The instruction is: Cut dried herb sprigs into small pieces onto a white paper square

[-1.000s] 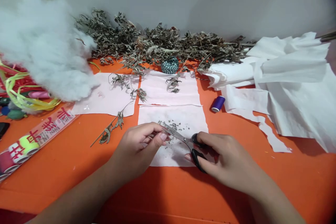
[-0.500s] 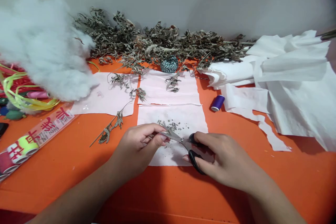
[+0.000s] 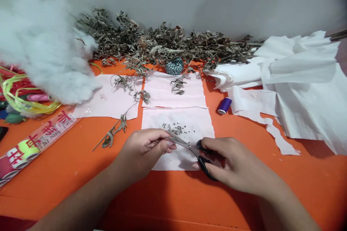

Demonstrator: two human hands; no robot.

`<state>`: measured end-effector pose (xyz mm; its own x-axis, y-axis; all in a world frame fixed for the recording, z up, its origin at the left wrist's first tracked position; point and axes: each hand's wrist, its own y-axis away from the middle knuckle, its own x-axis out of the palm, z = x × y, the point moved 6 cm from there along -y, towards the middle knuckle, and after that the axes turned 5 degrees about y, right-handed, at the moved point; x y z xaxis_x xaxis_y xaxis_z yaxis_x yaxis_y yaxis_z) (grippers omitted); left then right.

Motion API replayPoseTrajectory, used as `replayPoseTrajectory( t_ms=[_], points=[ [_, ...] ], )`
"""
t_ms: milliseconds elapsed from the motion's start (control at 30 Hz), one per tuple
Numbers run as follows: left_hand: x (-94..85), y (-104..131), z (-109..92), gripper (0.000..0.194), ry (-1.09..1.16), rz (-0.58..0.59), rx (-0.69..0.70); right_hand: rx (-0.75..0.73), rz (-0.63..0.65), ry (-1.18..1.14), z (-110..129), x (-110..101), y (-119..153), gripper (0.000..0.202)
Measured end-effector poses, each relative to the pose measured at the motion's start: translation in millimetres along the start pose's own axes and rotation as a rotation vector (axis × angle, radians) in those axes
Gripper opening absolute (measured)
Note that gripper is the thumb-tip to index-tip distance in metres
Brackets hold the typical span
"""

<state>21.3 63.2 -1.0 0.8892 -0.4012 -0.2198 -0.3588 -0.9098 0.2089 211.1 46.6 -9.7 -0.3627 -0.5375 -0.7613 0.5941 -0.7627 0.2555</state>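
My right hand [image 3: 233,162] grips the black handles of a pair of scissors [image 3: 187,145], its thumb and fingers through the loops. The blades point left and reach the fingertips of my left hand [image 3: 148,151]. Those fingers are pinched closed on a bit of dried leaf, mostly hidden by the fingers and blades. Beneath the blades, small chopped leaf bits [image 3: 177,129] are scattered over a white cloth piece [image 3: 151,117] on the orange table [image 3: 130,202].
Dried stalks [image 3: 162,43] line the wall behind a ball of twine [image 3: 174,66]. A leafy sprig [image 3: 110,135] lies left of my hands. White stuffing [image 3: 48,47] and packed thread spools [image 3: 28,149] are left; a purple thread spool [image 3: 224,105] and white cloths [image 3: 303,97] are right.
The scissor handles and my right hand have shifted slightly right and down, and the blades look closer together. My left hand has barely moved.
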Motion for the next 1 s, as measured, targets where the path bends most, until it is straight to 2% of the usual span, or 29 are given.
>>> replayPoseTrajectory(
  t_ms=[233,367,567,700,833,1000],
  points=[
    [-0.2,0,-2,0.017,-0.045,0.0,-0.014,0.007,0.006,0.01,0,-2,0,0.025],
    [-0.9,1,-3,0.019,-0.086,-0.004,0.007,0.017,-0.019,0.029,0,-3,2,0.02],
    [-4.7,0,-1,0.019,-0.127,-0.063,0.03,0.065,-0.088,0.095,-3,-7,3,0.025],
    [-4.8,4,-13,0.018,-0.356,-0.124,0.228,0.129,-0.214,0.307,-10,-13,7,0.022],
    [4.4,13,-22,0.018,-0.519,-0.097,0.445,0.148,-0.291,0.509,-12,-13,14,0.02],
    [21.3,16,-20,0.019,-0.758,0.03,0.506,0.108,-0.269,0.574,-8,-8,16,0.022]
  ],
)
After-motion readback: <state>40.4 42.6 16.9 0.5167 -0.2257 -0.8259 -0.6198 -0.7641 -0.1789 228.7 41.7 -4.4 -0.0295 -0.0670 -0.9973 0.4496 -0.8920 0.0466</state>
